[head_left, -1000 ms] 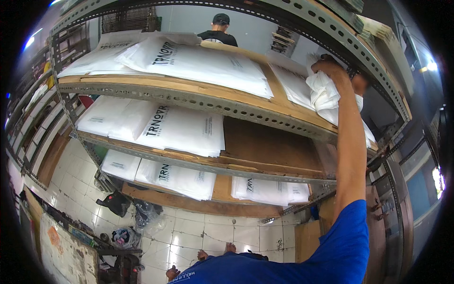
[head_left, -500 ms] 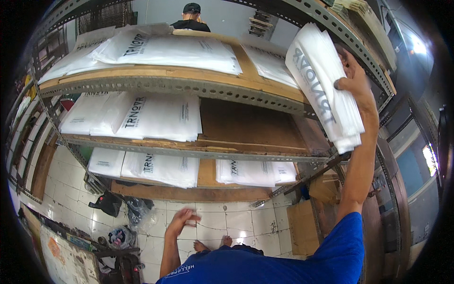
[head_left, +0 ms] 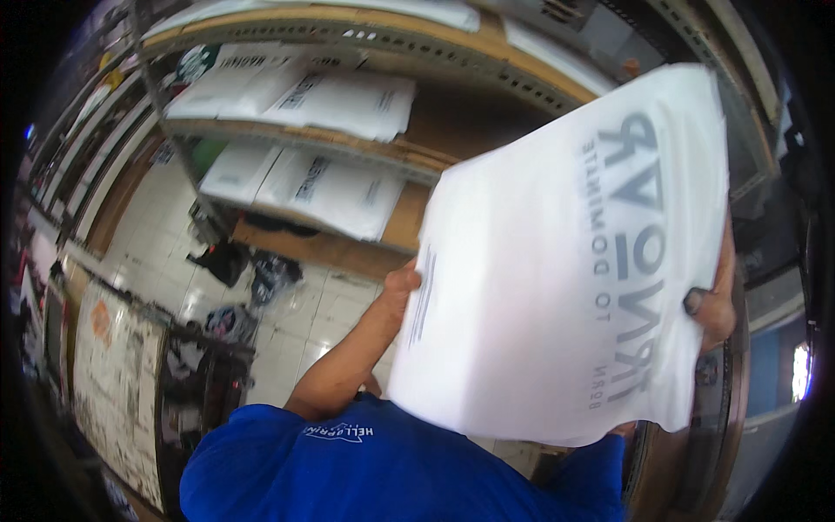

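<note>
Both hands hold one large white plastic package [head_left: 565, 261], flat and pale, with grey printing on its face. It is in the air in front of the person's chest, away from the metal shelving rack [head_left: 365, 52], and nothing carries it except the two hands.

The left hand [head_left: 402, 280] is at the package's left edge. Only a thumb and part of the knuckles show, so I cannot tell how the other fingers lie behind the plastic. The right hand [head_left: 713, 300] grips the right edge, thumb on the front face and pressing toward the fingers behind, so it pinches the package (these rear fingers are hidden).

On the rack, more white packages [head_left: 335, 187] lie flat on the wooden boards, some hanging a little over the front edge of their shelf. Below is a white tiled floor [head_left: 287, 339] with dark bags [head_left: 226, 261] lying on it.

I judge that the main risk is slipping: the film looks smooth, and both grips are only at the edges. If one thumb loosens, the package may swing down and fall to the floor. It also covers much of the view, so a corner could catch on the rack's front edge.
</note>
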Motion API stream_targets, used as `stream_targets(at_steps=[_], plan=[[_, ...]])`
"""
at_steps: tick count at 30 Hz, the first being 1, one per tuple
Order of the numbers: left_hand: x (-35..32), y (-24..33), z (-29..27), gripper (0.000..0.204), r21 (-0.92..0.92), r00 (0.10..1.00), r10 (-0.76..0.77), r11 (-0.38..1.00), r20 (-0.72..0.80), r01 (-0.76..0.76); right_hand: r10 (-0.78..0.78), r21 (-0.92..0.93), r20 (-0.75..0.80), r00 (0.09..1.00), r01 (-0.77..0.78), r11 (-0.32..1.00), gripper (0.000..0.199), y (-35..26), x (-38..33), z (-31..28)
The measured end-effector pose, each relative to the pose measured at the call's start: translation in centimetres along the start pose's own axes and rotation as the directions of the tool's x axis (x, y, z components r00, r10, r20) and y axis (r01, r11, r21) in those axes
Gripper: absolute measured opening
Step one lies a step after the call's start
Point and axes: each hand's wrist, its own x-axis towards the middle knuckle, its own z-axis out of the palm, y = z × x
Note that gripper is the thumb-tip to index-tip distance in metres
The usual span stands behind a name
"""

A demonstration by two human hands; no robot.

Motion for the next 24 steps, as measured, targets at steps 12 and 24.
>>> stream_targets(at_steps=[12,24], plan=[[-23.4,-7.0,7.2,0.059,0.655,0.461,0.565,0.754,-0.684,0.047,0.285,0.528,0.234,0.93,-0.368,0.766,0.1,22.2,-8.3,3.9],[-22.5,-15.8,20.8,0.073,0.739,0.063,0.768,0.585,-0.637,0.334,0.21,0.506,0.681,0.702,-0.657,0.559,0.095,24.3,-4.3,5.6]])
